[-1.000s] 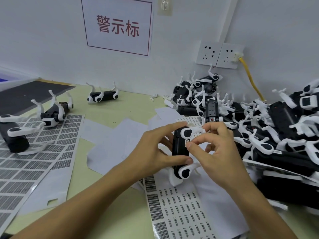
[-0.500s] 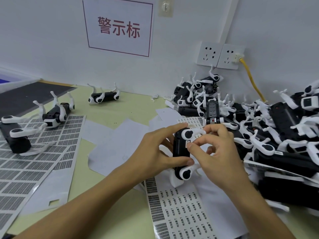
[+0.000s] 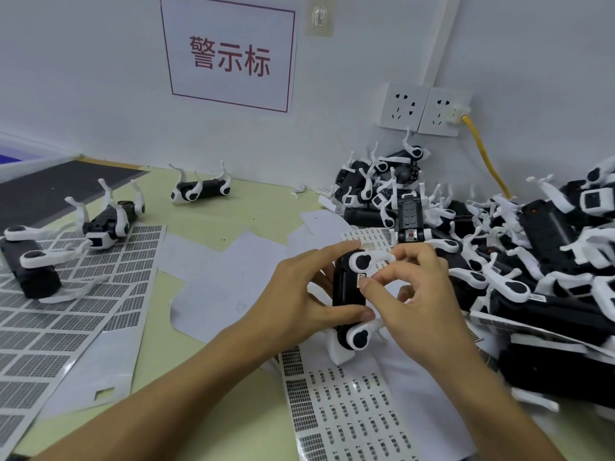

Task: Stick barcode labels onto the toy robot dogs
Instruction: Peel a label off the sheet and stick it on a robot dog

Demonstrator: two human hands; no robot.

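Nearest, flat on the bench (image 3: 266, 207): a label sheet (image 3: 346, 410) printed with rows of small barcodes, partly peeled, lying just below both wrists. Off to the left, larger barcode sheets (image 3: 66, 314), with white backing paper (image 3: 229, 287) spread between.

Above the near sheet, held on end: a black toy robot dog (image 3: 347, 294) with white legs. Gripped by the left hand (image 3: 299, 301), thumb curled under the lower end beside the bottom leg joint, index finger stretched over the top end. Met from the other side by the right hand (image 3: 422, 304), thumb and forefinger pinched together on a small white label (image 3: 361, 278) at the dog's flank, other fingers curled above the upper leg. Label touching the black body; cannot tell how fully stuck.

Farther right, heaped against the wall: a pile of robot dogs (image 3: 519, 261), legs tangled. Farther left, three dogs (image 3: 109, 221) lying apart, legs up, two of them on the barcode sheets.

Behind, on the wall: a white sign (image 3: 229, 54) with red characters, twin sockets (image 3: 426, 108), and a yellow cable (image 3: 486, 154) dropping behind the pile.
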